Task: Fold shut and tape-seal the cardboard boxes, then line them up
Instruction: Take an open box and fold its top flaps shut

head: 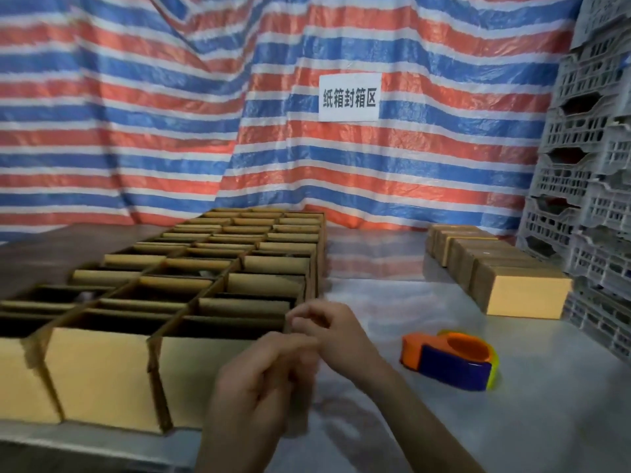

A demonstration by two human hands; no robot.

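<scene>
Several open cardboard boxes [191, 295] stand packed in rows on the left of the table, flaps up. A row of closed boxes [491, 271] runs along the right side. An orange and blue tape dispenser [450, 360] lies on the table between the two groups. My left hand [263, 380] and my right hand [327, 326] are close together at the right corner of the nearest open box [211, 370]. The right hand's fingers are curled against that box's right edge. The left hand's fingers are curled too. Whether either hand grips anything is unclear in the blur.
A grey table surface [392, 302] shows between the box groups. Stacked grey plastic crates [587, 186] stand at the right. A red, white and blue striped tarp [136, 114] with a white paper sign [350, 97] hangs behind.
</scene>
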